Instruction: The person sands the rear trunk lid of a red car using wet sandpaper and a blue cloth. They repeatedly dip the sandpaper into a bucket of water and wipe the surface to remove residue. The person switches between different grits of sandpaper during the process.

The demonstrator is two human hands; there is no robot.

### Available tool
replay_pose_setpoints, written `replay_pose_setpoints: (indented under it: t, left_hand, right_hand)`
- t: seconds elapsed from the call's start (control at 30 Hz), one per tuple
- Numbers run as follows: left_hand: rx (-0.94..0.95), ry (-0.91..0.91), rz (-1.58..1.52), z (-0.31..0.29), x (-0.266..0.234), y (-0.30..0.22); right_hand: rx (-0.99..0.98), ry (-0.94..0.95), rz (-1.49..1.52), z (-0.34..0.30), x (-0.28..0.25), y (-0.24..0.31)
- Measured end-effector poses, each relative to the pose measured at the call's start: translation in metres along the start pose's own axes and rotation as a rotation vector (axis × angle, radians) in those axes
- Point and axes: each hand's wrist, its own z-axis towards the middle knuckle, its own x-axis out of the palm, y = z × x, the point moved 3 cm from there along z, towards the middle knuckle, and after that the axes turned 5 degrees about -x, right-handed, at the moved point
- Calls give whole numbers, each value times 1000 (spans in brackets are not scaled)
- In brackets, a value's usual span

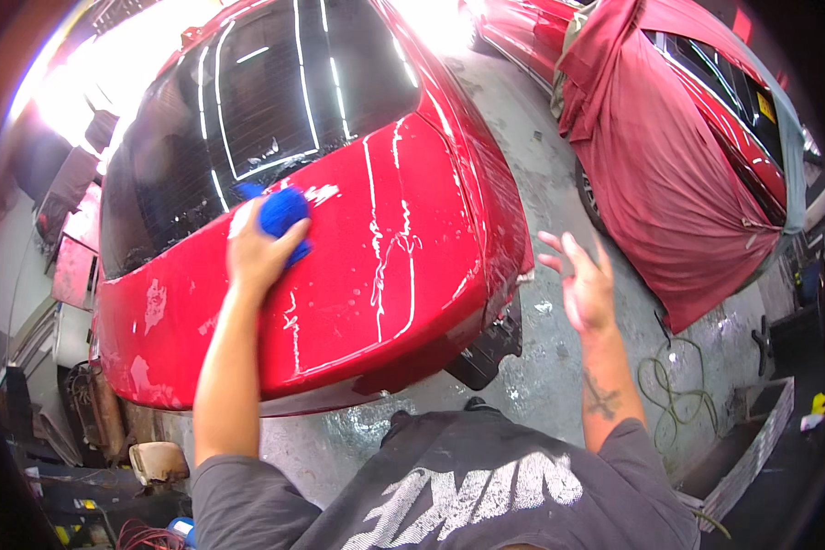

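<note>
A wet red car (339, 293) stands before me, its trunk lid streaked with water and patches of whitish foam. My left hand (258, 243) grips a blue cloth (284, 215) and presses it on the lid, just below the dark rear window (275, 82). The cloth is bunched up, and part of it is hidden under my fingers. Off the car's right side, my right hand (585, 280) is raised in the air with its fingers spread and nothing in it.
To the right, a second red car (724, 128) is partly draped in a faded red cover (642, 165). A greenish hose (674, 385) lies coiled on the wet grey floor (550, 367), near a long metal-sided box (747, 440). Clutter, including a beige container (159, 461), lines the left.
</note>
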Motion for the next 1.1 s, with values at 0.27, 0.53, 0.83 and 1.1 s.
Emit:
replay_pose_setpoints:
  t: [0.27, 0.53, 0.83, 1.1]
  left_hand:
    - [29, 4, -12, -61, -63, 54]
    - [526, 269, -212, 31, 40, -54]
    - [607, 259, -381, 46, 58, -46]
    - [577, 224, -334, 49, 48, -24]
  right_hand:
    - [-615, 435, -1161, -9, 129, 19]
    - [-628, 521, -1630, -50, 163, -11]
    - [-523, 497, -1817, 21, 174, -19]
    - [-538, 633, -1707, -39, 165, -24]
